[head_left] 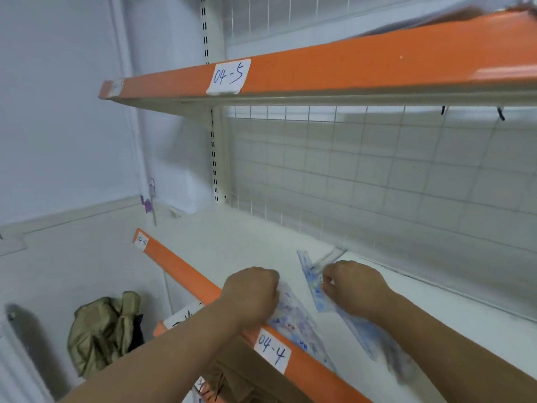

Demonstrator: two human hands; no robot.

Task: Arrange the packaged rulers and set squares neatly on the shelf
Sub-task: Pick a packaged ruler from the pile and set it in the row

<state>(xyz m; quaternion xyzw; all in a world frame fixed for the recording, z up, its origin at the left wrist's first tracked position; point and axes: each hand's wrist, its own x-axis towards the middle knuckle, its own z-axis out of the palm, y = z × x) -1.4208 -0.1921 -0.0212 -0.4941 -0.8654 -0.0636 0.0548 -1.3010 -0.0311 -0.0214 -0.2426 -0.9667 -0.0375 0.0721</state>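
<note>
Shelf 04-4, viewed from above. Nearest you, the orange shelf edge carries the label 04-4, and the printed set-square pack reaches over that edge at its near end. Your left hand has its grip curled on the pack's far end. Just beside it, your right hand pinches the packaged ruler, which lies slantwise on the white shelf deck. Judge both packs light, thin, springy and slick in their film. Take them by the long edges near an end, and slide rather than lift. Behind stand the wire mesh back and upper shelf 04-5.
</note>
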